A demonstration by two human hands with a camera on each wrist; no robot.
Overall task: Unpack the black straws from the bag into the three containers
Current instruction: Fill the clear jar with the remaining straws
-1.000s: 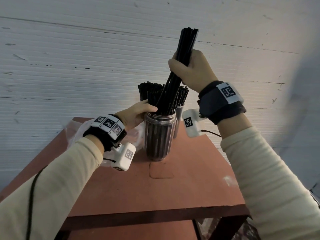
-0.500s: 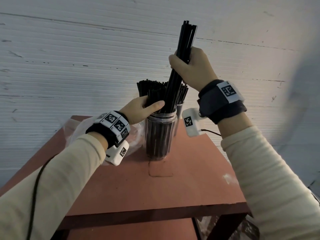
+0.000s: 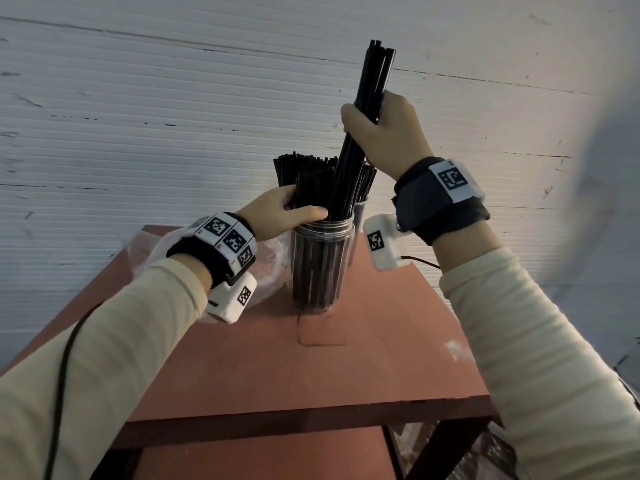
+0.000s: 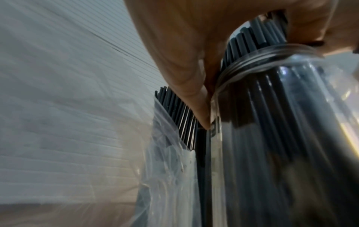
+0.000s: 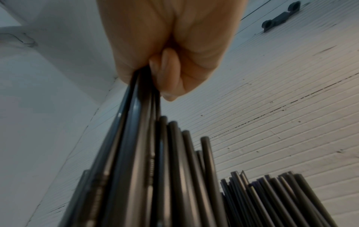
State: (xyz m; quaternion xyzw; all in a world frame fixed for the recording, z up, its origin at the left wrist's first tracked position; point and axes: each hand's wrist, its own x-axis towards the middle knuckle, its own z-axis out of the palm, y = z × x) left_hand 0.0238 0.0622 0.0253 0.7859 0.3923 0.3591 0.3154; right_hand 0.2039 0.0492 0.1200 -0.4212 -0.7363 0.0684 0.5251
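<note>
Straws (image 3: 372, 98) — black, thin, seemingly glossy

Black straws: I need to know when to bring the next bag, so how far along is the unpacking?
Mostly done, it seems. The front jar and two containers behind it already stand packed with straws. In hand: the right hand grips a bundle of straws with its lower end in the front jar, while the left hand holds aside the standing straws. The plastic bag looks nearly empty; its contents are hard to see.
</note>
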